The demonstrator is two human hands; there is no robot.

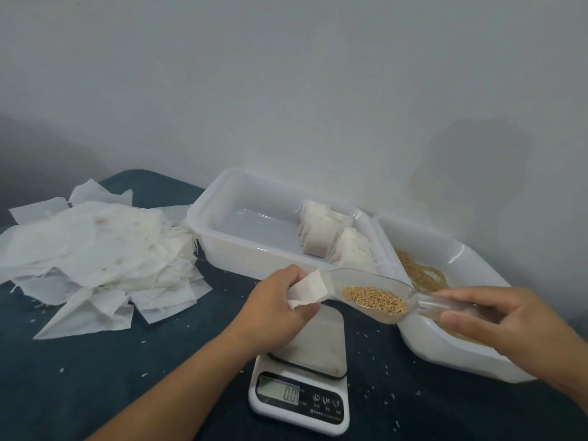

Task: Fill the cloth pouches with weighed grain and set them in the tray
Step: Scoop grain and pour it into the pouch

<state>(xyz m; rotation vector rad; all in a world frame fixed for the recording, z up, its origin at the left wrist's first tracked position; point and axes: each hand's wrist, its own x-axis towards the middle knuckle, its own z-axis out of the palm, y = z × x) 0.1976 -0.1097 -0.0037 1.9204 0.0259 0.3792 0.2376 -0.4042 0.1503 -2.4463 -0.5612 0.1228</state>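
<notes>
The left hand [280,297] is near the centre of the view, a little toward 6 o'clock, and its curled fingers grip a white cloth pouch [308,289] with the mouth turned toward 3 o'clock. The right hand [486,316] comes in from 4 o'clock and its fingers and thumb pinch the handle of a clear plastic scoop [375,296]. The scoop is tilted, its front tip touches the mouth of the pouch, and a small heap of grain [375,300] lies in its rear part. Both hands are above a white kitchen scale [302,399], which stands at 6 o'clock; its display shows 0.0. Behind the hands, toward 12 o'clock, there is a white tray [254,214] with several filled pouches [331,237] standing close together at its right end. Just beside the tray, at 3 o'clock, a white tub [455,253] holds more grain in its bottom. At 9 o'clock a loose pile of empty pouches [95,253] lies on the dark blue cloth [95,377] that covers the table. Some single grains are scattered on this cloth around the scale.
</notes>
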